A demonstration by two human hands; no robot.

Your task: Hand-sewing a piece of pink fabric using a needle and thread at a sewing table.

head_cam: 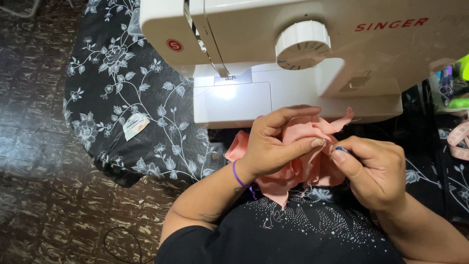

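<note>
Two hands work bunched pink fabric [305, 164]: left hand [273, 146] grips it, right hand [373, 168] fingers pinch a small blue tool [340, 148]. White sewing machine [312, 54] behind, floral black surface [122, 98], brown floor [34, 146].

White sewing machine [303, 54], black floral tablecloth [122, 98], small paper scrap [135, 125], pink measuring tape [459, 139], patterned brown floor [34, 161]

Crumpled pink fabric [303, 164], bunched before sewing machine [312, 58]
</note>
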